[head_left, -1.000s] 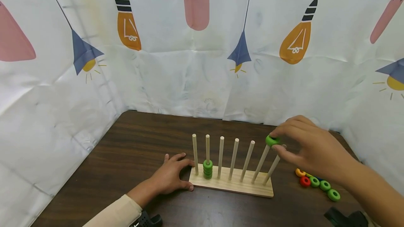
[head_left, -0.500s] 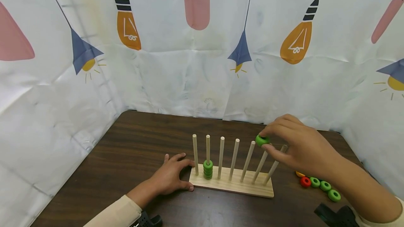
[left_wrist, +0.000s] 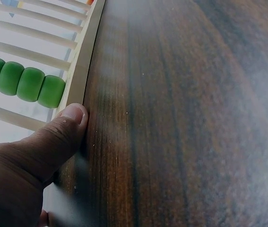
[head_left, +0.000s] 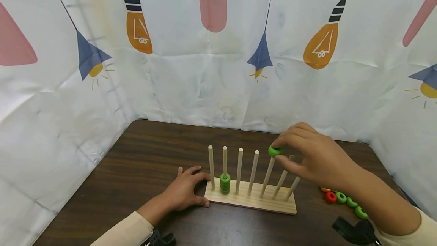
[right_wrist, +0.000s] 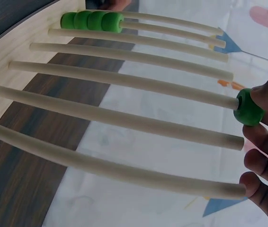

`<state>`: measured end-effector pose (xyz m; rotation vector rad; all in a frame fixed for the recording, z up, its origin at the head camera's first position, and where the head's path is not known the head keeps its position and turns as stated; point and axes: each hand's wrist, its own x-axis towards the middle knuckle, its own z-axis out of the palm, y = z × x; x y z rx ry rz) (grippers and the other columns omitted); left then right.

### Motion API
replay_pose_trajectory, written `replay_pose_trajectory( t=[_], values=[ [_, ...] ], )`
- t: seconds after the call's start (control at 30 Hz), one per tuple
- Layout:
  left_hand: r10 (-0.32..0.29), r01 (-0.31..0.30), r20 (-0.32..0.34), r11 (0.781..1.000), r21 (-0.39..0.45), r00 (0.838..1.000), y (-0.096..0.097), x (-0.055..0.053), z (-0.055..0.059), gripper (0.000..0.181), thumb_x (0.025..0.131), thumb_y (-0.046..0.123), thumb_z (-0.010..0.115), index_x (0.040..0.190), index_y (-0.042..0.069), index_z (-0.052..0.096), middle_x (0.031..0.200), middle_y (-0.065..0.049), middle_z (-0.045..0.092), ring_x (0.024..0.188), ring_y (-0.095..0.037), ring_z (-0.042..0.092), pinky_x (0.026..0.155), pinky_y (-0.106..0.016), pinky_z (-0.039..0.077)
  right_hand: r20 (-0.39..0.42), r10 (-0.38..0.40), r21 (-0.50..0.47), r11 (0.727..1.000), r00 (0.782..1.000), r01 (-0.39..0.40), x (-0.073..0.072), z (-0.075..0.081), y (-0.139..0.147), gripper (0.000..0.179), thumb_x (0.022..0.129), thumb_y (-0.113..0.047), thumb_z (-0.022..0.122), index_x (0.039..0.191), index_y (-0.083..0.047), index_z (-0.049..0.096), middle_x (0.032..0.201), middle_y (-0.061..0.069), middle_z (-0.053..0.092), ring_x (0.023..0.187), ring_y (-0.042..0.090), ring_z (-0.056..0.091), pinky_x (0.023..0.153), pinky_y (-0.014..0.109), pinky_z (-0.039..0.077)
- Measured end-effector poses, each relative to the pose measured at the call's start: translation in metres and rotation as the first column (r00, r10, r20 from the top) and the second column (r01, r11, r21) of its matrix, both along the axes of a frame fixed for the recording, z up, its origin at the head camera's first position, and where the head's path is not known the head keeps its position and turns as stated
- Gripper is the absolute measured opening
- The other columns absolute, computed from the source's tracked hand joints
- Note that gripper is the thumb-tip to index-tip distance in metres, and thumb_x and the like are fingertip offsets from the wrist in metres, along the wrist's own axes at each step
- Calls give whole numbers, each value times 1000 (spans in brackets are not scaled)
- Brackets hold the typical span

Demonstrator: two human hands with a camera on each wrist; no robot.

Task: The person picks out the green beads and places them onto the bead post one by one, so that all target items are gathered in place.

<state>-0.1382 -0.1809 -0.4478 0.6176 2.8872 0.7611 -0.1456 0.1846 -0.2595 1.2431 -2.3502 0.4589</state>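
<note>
My right hand (head_left: 315,156) pinches a green ring bead (head_left: 274,151) between thumb and fingers. That bead sits at the tip of the fifth peg from the left; whether the peg enters its hole is hidden. In the right wrist view, a fingertip also meets the end of the rightmost peg (right_wrist: 124,170). A wooden peg board (head_left: 250,199) with several upright pegs stands on the table. My left hand (head_left: 182,191) grips its left end, thumb at the front edge, as the left wrist view shows too. Several green beads (head_left: 225,183) are stacked on the second peg.
Loose beads lie right of the board: a red bead (head_left: 330,197), green beads (head_left: 341,197) and part of an orange one, some hidden behind my right forearm. The dark wooden table (head_left: 164,143) ends at a printed white curtain (head_left: 191,86).
My right hand has moved left with the green bead, from above the sixth peg to the tip of the fifth. The left hand and the board have stayed in place.
</note>
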Motion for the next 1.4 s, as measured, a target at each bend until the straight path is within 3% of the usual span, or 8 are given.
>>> replay_pose_trajectory(
  t=[0.27,0.63,0.97,1.4],
  values=[
    [0,0,14,1000,8,1000,1,0,1,65,73,45,92,129,23,67,146,-17,54,146,-38,37,111,-79,9,6,29,-15,999,1000,-29,-2,-1,-9,32,81,-14,85,108,-25,72,107,-18,65,106,10,57,72,32,56],
    [-2,2,18,1000,8,1000,1,0,2,65,73,47,92,129,24,67,147,-17,52,145,-38,37,111,-79,9,25,49,-18,999,999,-48,-5,-3,-20,30,82,-15,85,107,-23,72,106,-17,65,105,9,56,66,28,55],
    [-7,7,19,1000,12,1000,0,0,2,65,73,47,92,128,24,67,145,-17,54,145,-38,37,111,-80,9,64,46,-9,999,997,-46,-8,-1,-32,25,86,-17,84,107,-24,72,106,-19,65,108,8,56,70,30,56],
    [-7,6,19,1000,6,1000,-1,0,2,65,73,47,92,129,24,67,147,-18,52,145,-38,37,111,-79,9,46,85,-9,996,995,-85,-11,-1,-48,22,87,-20,83,106,-21,72,106,-14,66,108,11,56,75,32,57]
  ],
)
